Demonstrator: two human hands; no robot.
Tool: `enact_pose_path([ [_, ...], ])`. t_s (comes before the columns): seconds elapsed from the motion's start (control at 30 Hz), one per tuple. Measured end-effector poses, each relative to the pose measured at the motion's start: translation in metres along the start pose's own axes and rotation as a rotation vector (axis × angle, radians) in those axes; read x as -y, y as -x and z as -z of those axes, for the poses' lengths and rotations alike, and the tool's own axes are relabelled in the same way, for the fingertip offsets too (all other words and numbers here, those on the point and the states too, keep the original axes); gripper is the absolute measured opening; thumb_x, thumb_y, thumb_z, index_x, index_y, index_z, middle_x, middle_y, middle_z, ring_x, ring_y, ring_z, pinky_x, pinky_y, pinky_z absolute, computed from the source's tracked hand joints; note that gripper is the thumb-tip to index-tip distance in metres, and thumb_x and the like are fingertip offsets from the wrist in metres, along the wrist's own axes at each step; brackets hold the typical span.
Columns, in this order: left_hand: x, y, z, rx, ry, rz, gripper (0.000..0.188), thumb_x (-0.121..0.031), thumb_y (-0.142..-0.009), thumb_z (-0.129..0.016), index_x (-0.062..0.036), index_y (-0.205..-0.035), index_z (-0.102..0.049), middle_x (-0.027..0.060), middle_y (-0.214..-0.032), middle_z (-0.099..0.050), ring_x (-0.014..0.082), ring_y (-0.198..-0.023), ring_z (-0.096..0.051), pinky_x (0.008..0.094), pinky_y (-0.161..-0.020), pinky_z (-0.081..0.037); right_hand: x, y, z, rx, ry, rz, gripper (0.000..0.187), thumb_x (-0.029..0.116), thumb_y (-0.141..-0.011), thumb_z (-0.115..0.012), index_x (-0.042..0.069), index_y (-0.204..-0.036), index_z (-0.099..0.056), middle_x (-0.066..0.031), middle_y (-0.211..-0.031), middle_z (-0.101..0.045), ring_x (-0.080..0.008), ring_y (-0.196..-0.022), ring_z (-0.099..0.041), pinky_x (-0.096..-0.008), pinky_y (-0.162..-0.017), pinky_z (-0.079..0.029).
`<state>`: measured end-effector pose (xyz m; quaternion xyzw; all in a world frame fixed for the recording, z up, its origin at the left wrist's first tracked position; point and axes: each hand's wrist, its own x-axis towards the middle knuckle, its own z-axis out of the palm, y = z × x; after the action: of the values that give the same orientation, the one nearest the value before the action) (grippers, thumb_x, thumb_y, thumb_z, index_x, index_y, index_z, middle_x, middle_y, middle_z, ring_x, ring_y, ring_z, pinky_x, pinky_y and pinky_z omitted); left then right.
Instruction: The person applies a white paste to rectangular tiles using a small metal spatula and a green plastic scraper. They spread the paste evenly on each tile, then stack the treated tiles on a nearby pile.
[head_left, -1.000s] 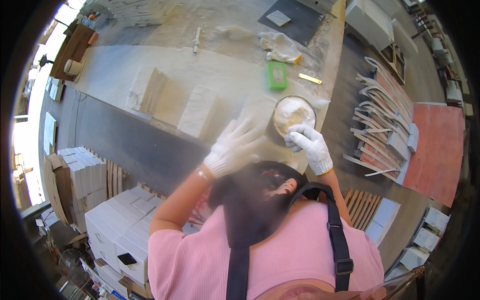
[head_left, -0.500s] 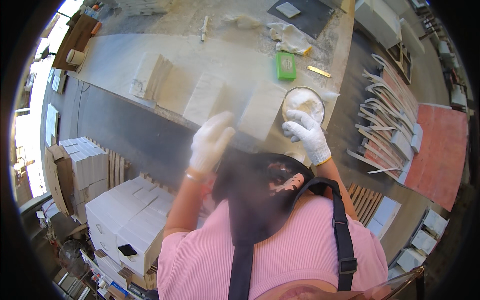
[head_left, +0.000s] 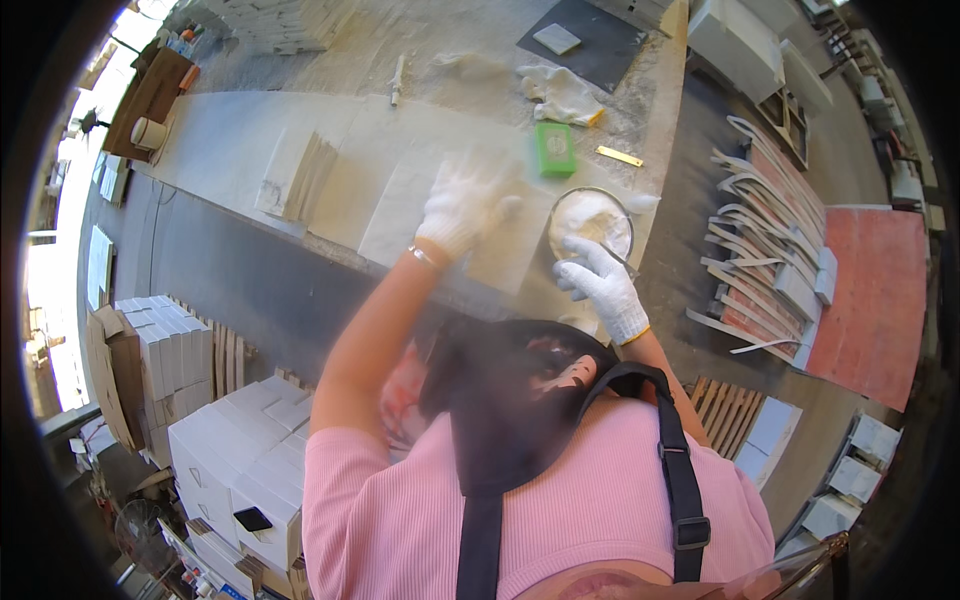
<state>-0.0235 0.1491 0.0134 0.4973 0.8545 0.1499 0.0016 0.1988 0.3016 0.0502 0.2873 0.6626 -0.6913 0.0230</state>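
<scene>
My left hand [head_left: 462, 208], in a white knitted glove, is over the pale slabs on the worktable; its fingers are blurred, stretched forward, with the thumb apart. One white slab [head_left: 392, 212] lies partly under it, another slab [head_left: 505, 250] just to its right. My right hand [head_left: 608, 295], gloved likewise, is at the near edge of a round bowl [head_left: 552, 222] of white powder [head_left: 592, 218]. Its fingers are loosely bent and apart, with nothing visible in them. A dark strip beside that hand cannot be made out.
Beyond the bowl are a green box [head_left: 555, 150], a yellow strip [head_left: 620, 156] and a loose glove [head_left: 560, 96]. Stacked slabs [head_left: 298, 178] stand left. White boxes [head_left: 240, 440] are at lower left. Curved pale strips [head_left: 755, 240] lie beyond the table's right edge.
My left hand has moved forward and right, from the table's near edge onto the slabs. The right hand stays by the bowl. The whole view has shifted slightly.
</scene>
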Motion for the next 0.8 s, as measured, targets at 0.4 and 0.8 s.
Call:
enact_pose_path([
  [0.4, 0.019, 0.064, 0.019, 0.045, 0.849, 0.542, 0.038, -0.013, -0.091, -0.061, -0.0079, -0.127, -0.072, 0.0103, -0.127, -0.069, 0.0200, -0.114, -0.064, 0.0310, -0.098, -0.049, -0.014, -0.006, -0.002, 0.017, 0.002, -0.049, 0.054, 0.025, -0.098, -0.066, 0.002, -0.144, -0.053, -0.0116, -0.111, -0.072, -0.0155, -0.089, -0.068, -0.0263, -0.072, -0.053],
  [0.8, -0.004, 0.078, 0.027, 0.076, 0.556, 0.199, 0.041, -0.010, -0.084, -0.064, -0.0203, -0.122, -0.076, 0.0156, -0.148, -0.056, 0.0327, -0.133, -0.055, 0.0378, -0.109, -0.046, 0.003, -0.017, -0.019, 0.138, 0.072, -0.095, 0.052, 0.024, -0.094, -0.070, -0.004, -0.136, -0.057, -0.0096, -0.100, -0.072, -0.0124, -0.079, -0.068, -0.0243, -0.063, -0.053],
])
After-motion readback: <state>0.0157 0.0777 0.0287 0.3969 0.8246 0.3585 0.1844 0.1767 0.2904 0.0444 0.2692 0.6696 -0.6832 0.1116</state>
